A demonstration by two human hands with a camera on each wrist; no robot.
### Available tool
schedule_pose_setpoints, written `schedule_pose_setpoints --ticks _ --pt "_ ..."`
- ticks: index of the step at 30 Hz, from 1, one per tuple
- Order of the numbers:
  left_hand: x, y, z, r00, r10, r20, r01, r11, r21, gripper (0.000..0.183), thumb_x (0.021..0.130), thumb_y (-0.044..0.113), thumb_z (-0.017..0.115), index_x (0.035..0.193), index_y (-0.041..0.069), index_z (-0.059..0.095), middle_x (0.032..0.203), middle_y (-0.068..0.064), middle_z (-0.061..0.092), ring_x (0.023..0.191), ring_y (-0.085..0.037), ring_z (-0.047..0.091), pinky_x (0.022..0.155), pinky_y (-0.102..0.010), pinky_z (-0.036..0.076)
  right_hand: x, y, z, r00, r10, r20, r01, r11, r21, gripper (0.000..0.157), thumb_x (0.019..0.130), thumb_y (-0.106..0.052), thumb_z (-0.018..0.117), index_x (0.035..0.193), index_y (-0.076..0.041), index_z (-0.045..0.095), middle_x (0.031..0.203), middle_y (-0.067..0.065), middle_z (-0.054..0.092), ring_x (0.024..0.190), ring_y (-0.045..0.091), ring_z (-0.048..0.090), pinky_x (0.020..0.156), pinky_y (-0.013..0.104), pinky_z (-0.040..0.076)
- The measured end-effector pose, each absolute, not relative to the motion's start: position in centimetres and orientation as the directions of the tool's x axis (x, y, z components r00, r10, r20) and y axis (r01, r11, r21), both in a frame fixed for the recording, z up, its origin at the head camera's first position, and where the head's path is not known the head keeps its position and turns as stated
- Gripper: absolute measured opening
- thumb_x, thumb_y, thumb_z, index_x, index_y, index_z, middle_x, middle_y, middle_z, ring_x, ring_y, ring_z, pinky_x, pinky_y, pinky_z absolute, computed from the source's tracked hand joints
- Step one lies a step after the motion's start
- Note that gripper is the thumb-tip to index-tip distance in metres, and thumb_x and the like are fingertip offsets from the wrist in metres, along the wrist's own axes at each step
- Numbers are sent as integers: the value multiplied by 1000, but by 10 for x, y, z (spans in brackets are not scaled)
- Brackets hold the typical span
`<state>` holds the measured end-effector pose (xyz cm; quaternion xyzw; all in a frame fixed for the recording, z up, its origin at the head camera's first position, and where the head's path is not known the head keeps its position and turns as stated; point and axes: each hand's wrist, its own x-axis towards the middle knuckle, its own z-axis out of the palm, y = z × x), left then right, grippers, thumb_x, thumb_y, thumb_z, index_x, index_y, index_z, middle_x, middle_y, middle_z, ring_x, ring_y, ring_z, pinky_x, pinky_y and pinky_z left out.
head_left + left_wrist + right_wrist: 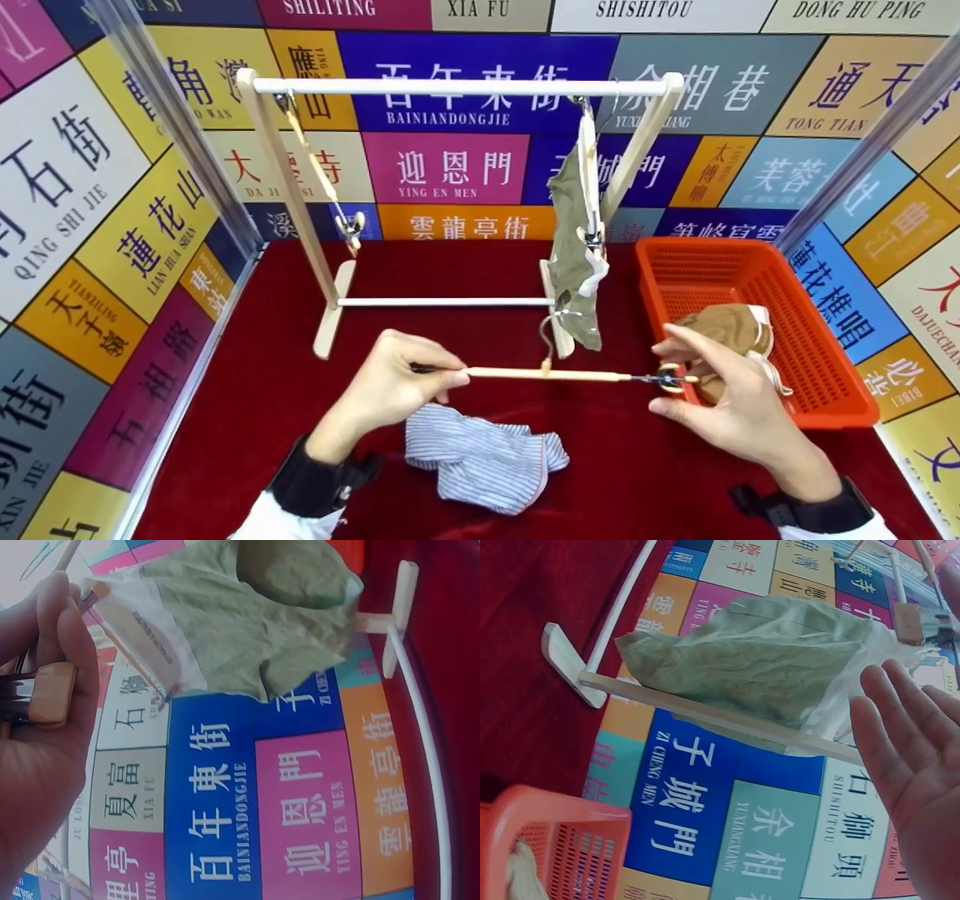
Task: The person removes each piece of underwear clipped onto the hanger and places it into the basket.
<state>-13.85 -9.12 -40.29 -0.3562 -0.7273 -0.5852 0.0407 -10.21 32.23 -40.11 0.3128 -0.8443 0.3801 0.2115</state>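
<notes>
My left hand (409, 375) pinches one end of a light wooden clip hanger (555, 373), held level over the table with its metal hook up. That end's wooden clip (52, 694) sits within the left hand in the left wrist view. Around the clip at the other end (671, 379), my right hand (739, 401) is spread, thumb and fingers apart on either side. Its fingers (889, 735) are straight in the right wrist view. Below the hanger, a crumpled blue-and-white striped cloth garment (491, 457) lies on the dark red tablecloth (615, 480).
A wooden rack (457, 87) stands behind the hands. From its bar hang a bare clip hanger (319, 165) at left and an olive-green garment (574, 255) clipped to a hanger at right. An orange basket (832, 401) at right holds a brown garment (731, 330).
</notes>
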Motion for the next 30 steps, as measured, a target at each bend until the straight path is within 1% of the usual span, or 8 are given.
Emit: schedule_pose_setpoints --ticks 2,5,10,15,18,21,25,30 --pt "-138 -97 -405 -747 462 478 562 54 826 8 88 -4 81 89 3 83 73 -5 75 55 -17 68 48 -29 56 -101 320 -404 -739 -366 566 -667 517 -536 97 58 4 98 145 2 57 119 10 74 110 6 68 82 11 52" --pt "-137 -105 -408 -748 448 490 566 45 823 7 87 -5 81 88 2 83 71 -6 74 54 -18 69 48 -28 56 -101 317 -408 -748 -368 552 -659 508 -555 97 59 4 98 147 1 56 122 11 73 112 9 67 85 12 52" --pt "-135 -118 -412 -743 420 522 587 34 809 8 86 -7 81 87 0 82 73 -7 75 52 -21 67 49 -26 56 -104 311 -417 -707 -403 581 -705 469 -533 97 60 -3 98 147 1 56 129 14 71 118 15 66 92 15 52" --pt "-132 -134 -415 -750 393 533 600 64 797 11 86 -9 80 87 1 82 72 -6 74 52 -18 67 50 -25 56 -107 306 -427 -680 -435 590 -730 476 -490 93 64 -16 98 146 0 58 140 17 64 131 20 57 110 22 41" --pt "-131 -143 -417 -754 361 549 615 97 782 12 85 -10 81 87 2 82 72 -5 74 52 -16 67 50 -23 55 -109 303 -431 -656 -453 603 -750 476 -459 90 66 -21 98 145 -1 59 144 20 61 136 26 53 117 26 34" --pt "-129 -152 -419 -754 327 569 630 116 768 15 82 -11 82 87 2 82 73 -6 74 51 -16 67 50 -21 54 -110 300 -435 -639 -470 609 -766 460 -448 90 66 -23 97 145 -2 60 146 21 59 137 29 52 118 28 33" --pt "-127 -160 -421 -753 304 583 639 127 759 16 81 -13 83 86 2 82 71 -8 74 51 -15 67 49 -20 54 -110 297 -439 -639 -483 599 -767 457 -450 89 69 -27 97 145 -3 60 146 21 58 138 28 50 117 27 33" --pt "-123 -169 -425 -786 282 550 601 138 787 15 81 -12 83 86 2 82 71 -8 74 51 -16 67 48 -20 53 -110 291 -444 -627 -510 590 -778 450 -438 87 73 -34 96 145 -3 60 148 21 57 138 31 50 117 27 32"
